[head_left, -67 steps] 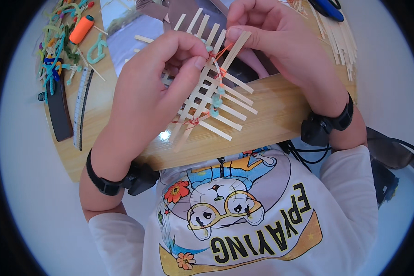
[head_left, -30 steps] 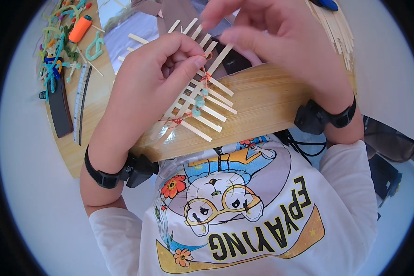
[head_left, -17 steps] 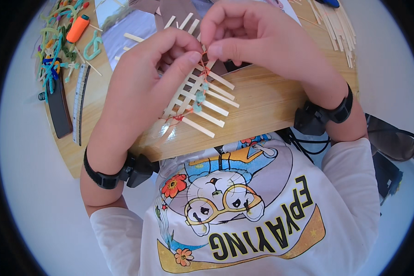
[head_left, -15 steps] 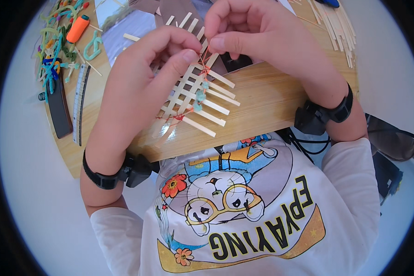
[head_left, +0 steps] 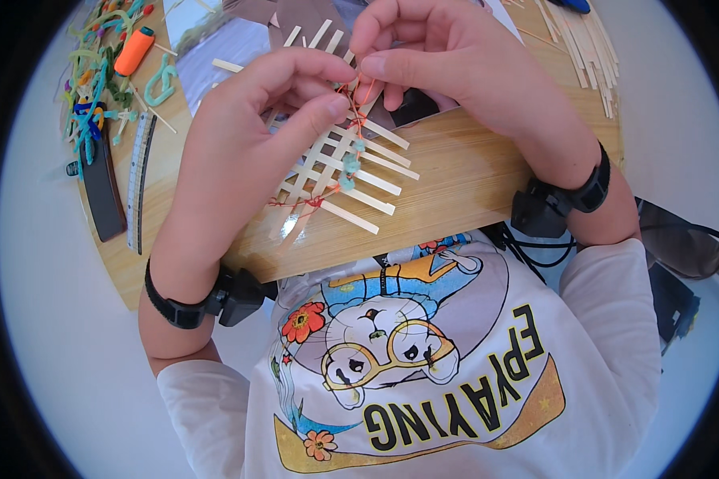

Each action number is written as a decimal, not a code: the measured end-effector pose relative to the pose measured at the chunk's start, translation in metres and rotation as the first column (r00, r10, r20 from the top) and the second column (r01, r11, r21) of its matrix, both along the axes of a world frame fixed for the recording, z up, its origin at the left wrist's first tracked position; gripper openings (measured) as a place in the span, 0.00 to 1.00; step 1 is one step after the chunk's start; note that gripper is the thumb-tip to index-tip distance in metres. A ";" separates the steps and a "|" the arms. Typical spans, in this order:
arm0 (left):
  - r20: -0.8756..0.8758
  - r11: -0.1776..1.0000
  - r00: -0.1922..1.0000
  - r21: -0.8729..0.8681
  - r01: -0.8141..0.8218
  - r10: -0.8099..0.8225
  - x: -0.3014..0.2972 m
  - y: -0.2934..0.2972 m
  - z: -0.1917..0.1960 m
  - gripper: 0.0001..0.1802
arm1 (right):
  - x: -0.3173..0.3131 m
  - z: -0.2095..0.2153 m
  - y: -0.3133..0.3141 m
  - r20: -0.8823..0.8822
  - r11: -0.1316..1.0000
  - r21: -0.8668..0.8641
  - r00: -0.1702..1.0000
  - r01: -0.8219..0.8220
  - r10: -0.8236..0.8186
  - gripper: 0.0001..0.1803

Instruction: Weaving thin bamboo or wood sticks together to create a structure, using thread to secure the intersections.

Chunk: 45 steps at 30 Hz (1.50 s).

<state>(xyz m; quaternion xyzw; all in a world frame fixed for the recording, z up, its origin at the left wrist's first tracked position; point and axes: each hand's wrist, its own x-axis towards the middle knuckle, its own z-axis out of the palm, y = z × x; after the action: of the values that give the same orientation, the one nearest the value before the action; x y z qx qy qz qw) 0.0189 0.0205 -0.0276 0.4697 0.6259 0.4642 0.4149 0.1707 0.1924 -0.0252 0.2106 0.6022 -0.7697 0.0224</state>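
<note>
A lattice of woven pale wooden strips (head_left: 325, 164) lies on the table, its loose strip ends pointing toward me. Orange-red thread (head_left: 363, 100) is tied at its near corner and along its right side, where light-blue fuzzy pieces (head_left: 350, 163) sit in a row. My left hand (head_left: 284, 100) is over the lattice's left part, fingers curled with the thread at the tips of thumb and forefinger. Almost touching it, my right hand (head_left: 427, 60) pinches the thread between thumb and forefinger, and a small loop hangs below. The exact hold at the fingertips is partly hidden.
Left on the wooden table (head_left: 455, 172) are an orange thread spool (head_left: 134, 51), tangled coloured pipe cleaners (head_left: 96, 72), a dark flat bar (head_left: 102, 188) and a clear ruler (head_left: 141, 184). Loose wooden strips (head_left: 587, 48) lie at the far right. Printed sheets are under the lattice.
The thumb and forefinger of my left hand have moved a little apart. My right fingers have shifted slightly up, and a loop of thread now shows below them. The lattice has barely moved.
</note>
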 end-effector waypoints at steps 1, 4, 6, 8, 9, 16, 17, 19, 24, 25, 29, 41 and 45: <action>-0.012 1.000 1.000 -0.014 -0.005 0.004 0.001 0.001 0.000 0.14 | 0.000 -0.001 0.000 -0.044 0.999 -0.032 0.999 -0.008 0.007 0.06; -0.029 1.000 1.000 0.002 -0.003 0.003 0.002 0.001 0.000 0.15 | 0.000 -0.003 0.000 -0.105 0.997 -0.072 0.994 -0.031 0.023 0.07; -0.054 1.000 0.999 -0.007 0.001 -0.001 0.003 0.000 0.000 0.16 | -0.001 -0.004 0.001 -0.052 0.999 -0.027 0.998 -0.037 0.036 0.07; -0.058 1.000 0.998 -0.002 0.007 -0.007 0.004 -0.001 0.000 0.17 | -0.001 -0.003 0.000 -0.107 0.999 -0.037 0.994 -0.036 0.031 0.07; -0.065 1.000 0.998 0.001 0.012 -0.012 0.004 -0.001 0.000 0.18 | 0.000 -0.003 0.000 -0.135 0.998 -0.042 0.990 -0.036 0.030 0.07; -0.056 0.998 0.998 -0.044 -0.033 0.031 0.002 0.003 -0.002 0.20 | 0.002 0.005 -0.005 -0.170 0.999 0.030 0.985 -0.021 0.025 0.08; -0.050 0.998 0.998 -0.047 -0.033 0.030 0.002 0.004 -0.002 0.21 | 0.003 0.006 -0.007 -0.164 0.999 0.049 0.986 -0.023 0.031 0.08; -0.037 0.998 0.999 -0.055 -0.031 0.029 0.002 0.005 -0.002 0.22 | 0.004 0.008 -0.010 -0.181 0.994 0.113 0.983 -0.006 0.027 0.09; 0.006 0.989 0.997 -0.125 -0.075 0.076 0.004 0.003 0.001 0.18 | 0.007 0.007 -0.018 -0.250 0.948 0.311 0.968 0.068 0.012 0.08; 0.014 0.993 0.997 -0.091 -0.080 0.082 0.004 0.004 0.001 0.17 | 0.006 0.006 -0.018 -0.262 0.931 0.356 0.965 0.085 0.012 0.08; 0.024 0.997 0.997 -0.019 -0.072 0.073 0.006 0.002 -0.002 0.17 | 0.003 -0.002 -0.015 -0.291 0.912 0.389 0.957 0.129 -0.012 0.07; 0.044 0.999 0.998 0.030 -0.037 0.036 0.006 0.001 -0.004 0.19 | 0.002 0.003 -0.009 -0.214 0.981 0.193 0.977 0.034 0.008 0.07; 0.076 1.000 0.997 -0.011 0.005 -0.004 0.003 0.002 -0.002 0.19 | 0.006 0.009 -0.007 -0.225 0.978 0.204 0.974 0.045 0.002 0.07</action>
<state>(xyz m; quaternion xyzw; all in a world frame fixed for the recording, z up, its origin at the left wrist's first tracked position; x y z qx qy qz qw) 0.0220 0.0223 -0.0297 0.4508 0.6111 0.4774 0.4421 0.1767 0.1851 -0.0160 0.1299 0.6757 -0.7216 -0.0761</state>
